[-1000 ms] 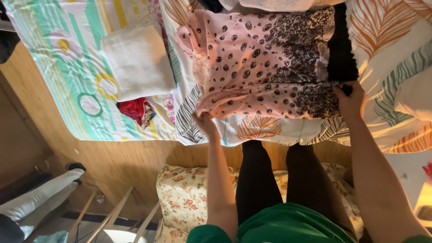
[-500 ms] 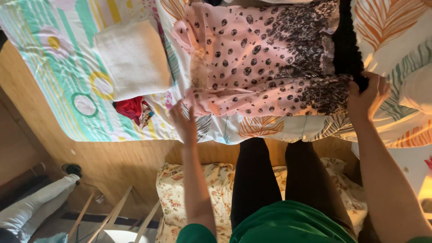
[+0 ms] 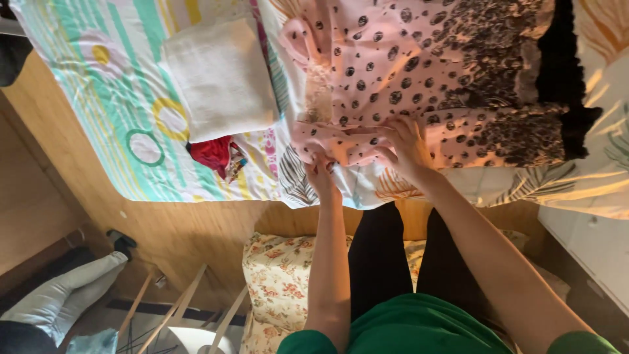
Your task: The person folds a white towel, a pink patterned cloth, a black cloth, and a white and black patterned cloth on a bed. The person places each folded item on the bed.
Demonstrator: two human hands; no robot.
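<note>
On the left of the bed lies a folded white towel, with a red cloth just below it. They lie as they did before. Next comes the pink dress with dark dots, spread flat on the bed. Its near edge is now folded over into a thick roll.

The left hand has moved toward the middle. Its fingers are pressed together and pinch the near edge of the dress. The right hand was far out at the black trim half a second ago. Now it is close beside the left hand. Its fingers are a little spread and rest on the folded edge of the dress.

Below, a flowered cushion lies by the person's black legs.
</note>
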